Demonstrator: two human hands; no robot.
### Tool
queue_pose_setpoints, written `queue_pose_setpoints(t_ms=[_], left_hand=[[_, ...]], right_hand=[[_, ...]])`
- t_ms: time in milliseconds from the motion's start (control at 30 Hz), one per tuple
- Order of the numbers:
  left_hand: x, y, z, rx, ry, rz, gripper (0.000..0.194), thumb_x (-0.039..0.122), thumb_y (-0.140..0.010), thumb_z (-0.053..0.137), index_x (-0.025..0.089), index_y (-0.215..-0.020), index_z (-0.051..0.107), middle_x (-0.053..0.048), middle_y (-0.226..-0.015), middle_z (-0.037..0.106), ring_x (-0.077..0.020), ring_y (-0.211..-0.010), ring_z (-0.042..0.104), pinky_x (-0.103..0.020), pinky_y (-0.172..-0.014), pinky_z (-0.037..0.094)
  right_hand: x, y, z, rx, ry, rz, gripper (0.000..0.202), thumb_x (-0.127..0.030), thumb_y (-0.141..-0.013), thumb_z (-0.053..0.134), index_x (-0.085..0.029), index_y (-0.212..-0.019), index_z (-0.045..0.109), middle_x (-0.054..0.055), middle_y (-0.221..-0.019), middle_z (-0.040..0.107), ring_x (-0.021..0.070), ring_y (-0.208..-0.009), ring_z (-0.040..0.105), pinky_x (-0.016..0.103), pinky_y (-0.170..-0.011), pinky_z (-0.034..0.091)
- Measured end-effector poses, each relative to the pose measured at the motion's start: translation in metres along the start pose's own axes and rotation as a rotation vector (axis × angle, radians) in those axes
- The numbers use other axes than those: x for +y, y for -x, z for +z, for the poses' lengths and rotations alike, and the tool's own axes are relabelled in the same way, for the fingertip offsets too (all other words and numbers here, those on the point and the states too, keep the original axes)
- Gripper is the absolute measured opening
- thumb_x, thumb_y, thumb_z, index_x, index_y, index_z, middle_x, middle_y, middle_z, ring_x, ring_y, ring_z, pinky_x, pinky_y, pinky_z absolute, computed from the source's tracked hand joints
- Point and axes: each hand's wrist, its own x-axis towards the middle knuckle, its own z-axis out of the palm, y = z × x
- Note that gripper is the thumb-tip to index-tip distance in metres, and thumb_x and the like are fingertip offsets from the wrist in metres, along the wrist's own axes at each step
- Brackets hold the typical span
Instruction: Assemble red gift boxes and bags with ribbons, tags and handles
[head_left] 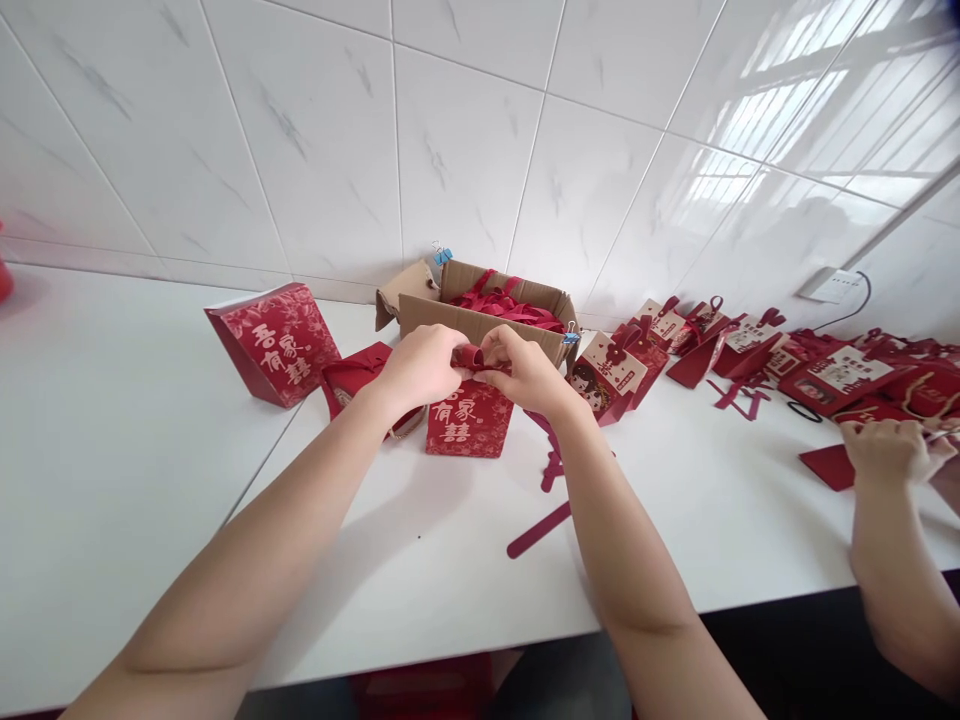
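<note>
Two hands, left hand (424,365) and right hand (525,370), pinched shut on one red ribbon (471,356) atop red gift box (469,418), mid-desk. One cardboard carton (480,320) behind. White desk (112,450), tiled wall (450,130).

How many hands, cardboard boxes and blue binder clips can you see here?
Hands: 3, the left hand, the right hand and a co-worker's hand
Cardboard box: 1
Blue binder clips: 2
Total: 6

Bright daylight, window glare on the glossy wall tiles (787,110) upper right, soft arm shadows, wide-angle edge stretching.
</note>
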Motion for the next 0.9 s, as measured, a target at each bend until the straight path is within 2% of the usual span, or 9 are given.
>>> queue_pose_setpoints(t_ms=[167, 233, 300, 467, 667, 900], left_hand=[[-0.001, 0.001, 0.001, -0.006, 0.082, 0.017, 0.013, 0.017, -0.075, 0.056, 0.021, -0.083, 0.065, -0.004, -0.092, 0.072, -0.0237, -0.084, 0.066, -0.030, -0.063, 0.044], [-0.004, 0.001, 0.000, -0.010, 0.150, -0.001, 0.012, 0.021, -0.074, 0.061, 0.021, -0.086, 0.060, -0.004, -0.094, 0.071, -0.0225, -0.085, 0.066, -0.029, -0.065, 0.047], [-0.008, 0.001, -0.002, -0.031, 0.217, -0.020, 0.020, 0.024, -0.074, 0.065, 0.021, -0.090, 0.054, -0.004, -0.094, 0.071, -0.0209, -0.083, 0.066, -0.028, -0.065, 0.048], [-0.012, 0.002, -0.005, -0.061, 0.234, -0.005, 0.024, 0.021, -0.075, 0.064, 0.023, -0.095, 0.050, -0.003, -0.099, 0.069, -0.0195, -0.085, 0.066, -0.028, -0.065, 0.048], [-0.011, 0.001, -0.004, -0.042, 0.237, 0.005, 0.023, 0.023, -0.077, 0.064, 0.023, -0.093, 0.049, -0.001, -0.091, 0.069, -0.0186, -0.080, 0.064, -0.028, -0.063, 0.046], [-0.012, 0.000, -0.001, -0.025, 0.226, -0.019, 0.026, 0.022, -0.075, 0.066, 0.024, -0.093, 0.047, 0.000, -0.084, 0.069, -0.0182, -0.076, 0.063, -0.028, -0.061, 0.044]], right_hand=[[0.002, 0.000, -0.001, 0.020, -0.030, 0.049, 0.022, -0.017, -0.077, 0.064, -0.020, -0.098, 0.059, 0.002, -0.084, 0.071, 0.0183, -0.080, 0.066, 0.033, -0.075, 0.050], [0.001, 0.000, -0.001, 0.010, -0.045, 0.060, 0.014, -0.019, -0.077, 0.065, -0.019, -0.091, 0.063, 0.003, -0.087, 0.071, 0.0186, -0.081, 0.067, 0.033, -0.075, 0.051], [0.000, 0.001, -0.001, -0.018, -0.047, 0.051, 0.005, -0.019, -0.078, 0.064, -0.019, -0.082, 0.064, 0.002, -0.084, 0.071, 0.0179, -0.080, 0.066, 0.032, -0.073, 0.050], [-0.005, 0.002, 0.000, 0.013, 0.030, 0.001, 0.004, -0.018, -0.078, 0.060, -0.019, -0.074, 0.059, 0.000, -0.077, 0.065, 0.0152, -0.072, 0.059, 0.028, -0.066, 0.046], [-0.007, 0.001, 0.001, 0.000, 0.087, 0.034, 0.006, -0.018, -0.080, 0.056, -0.020, -0.076, 0.051, 0.000, -0.075, 0.060, 0.0158, -0.069, 0.053, 0.029, -0.063, 0.040], [-0.006, -0.001, 0.006, 0.000, 0.081, -0.018, 0.013, -0.009, -0.079, 0.049, -0.021, -0.078, 0.045, 0.000, -0.079, 0.058, 0.0154, -0.070, 0.051, 0.029, -0.064, 0.039]])
